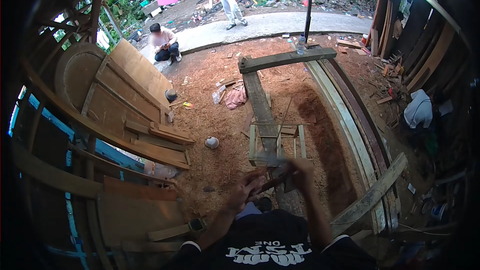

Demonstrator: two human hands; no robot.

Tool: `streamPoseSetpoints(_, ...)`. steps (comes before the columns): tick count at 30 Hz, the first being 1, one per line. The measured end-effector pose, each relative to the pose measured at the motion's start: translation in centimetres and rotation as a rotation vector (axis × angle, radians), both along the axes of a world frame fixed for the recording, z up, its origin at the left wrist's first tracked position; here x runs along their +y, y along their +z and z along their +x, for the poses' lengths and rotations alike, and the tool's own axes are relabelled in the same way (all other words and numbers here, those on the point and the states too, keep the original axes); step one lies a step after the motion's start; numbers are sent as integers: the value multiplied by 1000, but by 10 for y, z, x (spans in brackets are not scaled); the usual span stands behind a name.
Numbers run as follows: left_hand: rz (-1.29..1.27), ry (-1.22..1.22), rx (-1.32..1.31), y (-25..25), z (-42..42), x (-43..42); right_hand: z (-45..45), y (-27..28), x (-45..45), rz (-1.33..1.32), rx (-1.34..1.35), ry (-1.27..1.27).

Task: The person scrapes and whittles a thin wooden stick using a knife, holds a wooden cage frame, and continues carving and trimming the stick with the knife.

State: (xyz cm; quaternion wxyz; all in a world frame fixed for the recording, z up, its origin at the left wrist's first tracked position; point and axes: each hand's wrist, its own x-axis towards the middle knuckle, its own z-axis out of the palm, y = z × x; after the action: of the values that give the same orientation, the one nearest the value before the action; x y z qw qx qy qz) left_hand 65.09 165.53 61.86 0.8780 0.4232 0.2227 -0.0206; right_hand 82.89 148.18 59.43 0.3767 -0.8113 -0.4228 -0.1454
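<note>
My left hand (246,189) is closed around one end of a short brown wooden piece (271,184), held low in front of my body. My right hand (300,171) is closed near the piece's other end, partly smeared by motion. A blurred grey, blade-like thing (270,160) extends leftward from my right hand; its exact kind is unclear. Both hands are above a long worn plank (287,203) that runs away from me. Just beyond them, a small frame of light wooden strips (252,142) stands around the plank.
A thick beam (290,61) lies across the plank's far end, with a bottle (301,45) behind it. Long boards (345,135) run along the right. Wooden panels (125,90) lean at left. Shavings cover the floor. Two people (231,0) are beyond, one crouching.
</note>
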Motion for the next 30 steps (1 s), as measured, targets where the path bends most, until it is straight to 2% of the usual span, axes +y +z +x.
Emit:
streamPoseSetpoints(2,-41,-20,-56,6,-8,2,39,12,-22,135,61,-270)
streamPoseSetpoints(4,-45,-15,-50,-10,-15,3,53,39,-37,51,-52,-293)
streamPoseSetpoints(5,-6,47,-23,-12,-7,4,47,52,-34,34,7,-257)
streamPoseSetpoints(8,131,158,10,-6,19,0,15,34,-20,31,205,-106)
streamPoseSetpoints(11,329,128,-37,3,33,-2,-16,28,10,41,184,40)
streamPoseSetpoints(15,336,148,26,-2,29,-10,-22,36,20,61,119,159)
streamPoseSetpoints(19,324,125,-58,-1,29,-6,-5,40,15,-49,37,209)
streamPoseSetpoints(22,373,76,-69,11,30,3,10,29,17,75,-2,112)
streamPoseSetpoints(23,475,103,5,14,32,3,18,23,14,146,28,43)
streamPoseSetpoints(24,449,79,-17,14,28,4,34,17,10,186,-2,-76)
streamPoseSetpoints(26,396,32,-51,11,13,7,53,29,-6,78,72,-238)
streamPoseSetpoints(30,330,9,24,11,24,10,43,35,0,122,39,-208)
